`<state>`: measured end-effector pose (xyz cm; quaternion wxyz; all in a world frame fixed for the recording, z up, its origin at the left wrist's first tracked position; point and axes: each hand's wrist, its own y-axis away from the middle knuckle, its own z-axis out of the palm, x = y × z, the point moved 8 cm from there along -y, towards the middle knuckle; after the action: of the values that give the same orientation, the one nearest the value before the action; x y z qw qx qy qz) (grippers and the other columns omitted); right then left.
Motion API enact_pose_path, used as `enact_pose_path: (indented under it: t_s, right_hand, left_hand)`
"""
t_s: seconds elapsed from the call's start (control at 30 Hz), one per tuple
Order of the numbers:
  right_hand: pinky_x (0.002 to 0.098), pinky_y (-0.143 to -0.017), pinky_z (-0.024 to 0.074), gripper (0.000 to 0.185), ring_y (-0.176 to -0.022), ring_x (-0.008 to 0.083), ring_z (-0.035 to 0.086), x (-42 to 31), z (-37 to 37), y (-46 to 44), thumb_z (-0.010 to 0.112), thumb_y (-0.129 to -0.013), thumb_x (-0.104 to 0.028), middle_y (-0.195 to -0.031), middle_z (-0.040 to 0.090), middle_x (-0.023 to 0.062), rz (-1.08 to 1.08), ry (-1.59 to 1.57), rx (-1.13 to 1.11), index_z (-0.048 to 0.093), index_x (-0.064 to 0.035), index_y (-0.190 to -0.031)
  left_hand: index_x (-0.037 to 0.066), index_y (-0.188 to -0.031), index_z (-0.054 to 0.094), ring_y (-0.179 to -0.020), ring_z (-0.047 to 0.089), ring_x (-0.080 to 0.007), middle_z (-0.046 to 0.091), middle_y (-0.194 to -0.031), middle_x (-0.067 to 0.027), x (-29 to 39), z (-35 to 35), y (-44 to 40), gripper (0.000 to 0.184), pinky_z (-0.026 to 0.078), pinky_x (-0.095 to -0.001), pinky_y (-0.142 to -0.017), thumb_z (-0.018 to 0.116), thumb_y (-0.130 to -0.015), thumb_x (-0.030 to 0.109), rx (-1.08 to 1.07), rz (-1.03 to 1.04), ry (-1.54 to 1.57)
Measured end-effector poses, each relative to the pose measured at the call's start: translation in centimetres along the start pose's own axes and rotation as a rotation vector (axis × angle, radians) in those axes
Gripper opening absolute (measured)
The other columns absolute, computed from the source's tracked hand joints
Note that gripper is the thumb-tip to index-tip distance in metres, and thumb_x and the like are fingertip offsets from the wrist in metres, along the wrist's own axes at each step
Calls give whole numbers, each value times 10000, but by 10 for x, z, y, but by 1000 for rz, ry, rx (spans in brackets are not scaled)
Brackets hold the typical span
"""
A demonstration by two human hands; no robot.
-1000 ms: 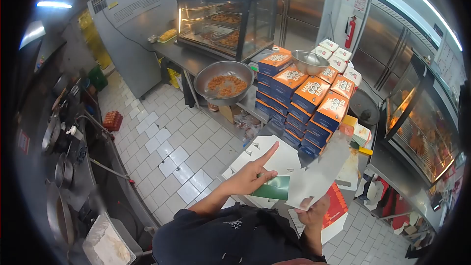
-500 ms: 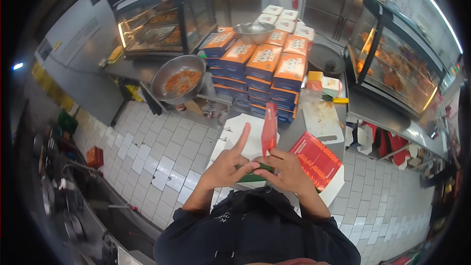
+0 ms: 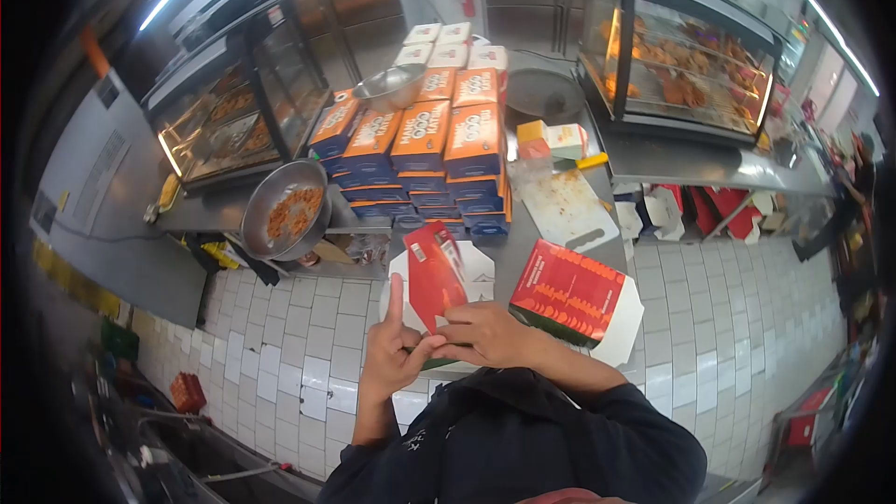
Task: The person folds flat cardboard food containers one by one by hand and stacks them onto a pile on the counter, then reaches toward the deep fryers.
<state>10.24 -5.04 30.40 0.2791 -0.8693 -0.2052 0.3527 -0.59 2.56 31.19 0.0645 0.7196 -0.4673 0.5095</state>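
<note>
In front of my body is a partly folded cardboard food box [image 3: 435,271], with red outer panels and white inner faces. My left hand [image 3: 392,353] has its index finger stretched upward, while its thumb and other fingers close on the box's near edge. The fingers of my right hand [image 3: 487,332] pinch the lower part of a red flap close to my left thumb. They partly hide the folds there. To the right sits a second red food box [image 3: 571,294] with white flaps sticking out, apart from both hands.
Stacked orange-and-blue boxes [image 3: 420,138] stand ahead, with a metal bowl [image 3: 390,87] on top. A bowl of fried pieces [image 3: 313,189] is at the left. A stained white cutting board [image 3: 571,210] lies right. Heated display cases [image 3: 686,61] flank the counter.
The view has swung to the right. The red flap between my hands, formerly seen nearly edge-on, now shows its broad face and leans left. Both hands stay at the box.
</note>
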Motion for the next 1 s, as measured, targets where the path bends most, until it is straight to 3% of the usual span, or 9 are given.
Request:
enact_pose_path:
  t_s: [0.23, 0.3, 0.43, 0.57, 0.83, 0.9, 1.0]
  right_hand:
    - [378, -586, 496, 252, -688, 257, 630, 21, -17, 7, 651, -913, -370, -811, 570, 51, 212, 138, -26, 668, -139, -1013]
    - [363, -560, 485, 257, -638, 251, 611, 7, -18, 7, 714, -865, -352, -759, 538, 39, 44, 84, 72, 649, -127, -972]
    - [358, -567, 495, 249, -656, 267, 629, 19, -18, 4, 710, -874, -354, -798, 585, 47, 95, 77, 29, 658, -116, -927]
    - [375, -636, 519, 286, -754, 282, 655, 38, -15, 4, 665, -913, -378, -860, 638, 57, 138, -68, 11, 691, -116, -1026]
    - [392, -611, 497, 331, -718, 272, 655, 44, -22, 7, 650, -917, -420, -824, 640, 61, 165, -46, -76, 686, -110, -1028]
    - [409, -579, 480, 290, -718, 283, 633, 52, -19, 11, 646, -925, -387, -790, 609, 61, 253, 68, -85, 656, -102, -975]
    - [414, -579, 479, 286, -721, 290, 633, 36, -7, 13, 629, -938, -381, -791, 597, 66, 122, 7, -25, 622, -95, -949]
  left_hand:
    - [-87, -1526, 159, -466, 473, -75, 481, -501, -27, -16, -4, 12, 808, 392, -200, -527, 639, -962, 236, 197, 211, 63]
    - [-102, -1520, 161, -484, 452, -71, 482, -522, -19, -30, 7, 5, 759, 370, -228, -501, 577, -999, 261, 193, -7, 36]
    - [-88, -1529, 152, -490, 433, -62, 478, -526, -7, -30, 8, 4, 715, 343, -242, -483, 488, -1033, 303, 210, 50, -2]
    - [-81, -1534, 143, -493, 429, -59, 473, -524, 0, -24, 14, -2, 705, 336, -240, -484, 455, -1043, 319, 214, 55, -11]
    - [-31, -1555, 156, -534, 393, -32, 444, -576, 56, -24, 7, -17, 658, 288, -210, -488, 432, -1050, 288, 167, -18, 49]
    - [-17, -1559, 161, -540, 389, -30, 444, -582, 57, -29, 6, -20, 648, 283, -211, -488, 431, -1049, 278, 185, -39, 52]
    - [-3, -1557, 192, -553, 402, -50, 478, -631, 25, -31, 33, -25, 611, 306, -230, -499, 420, -1051, 252, 58, 9, 30]
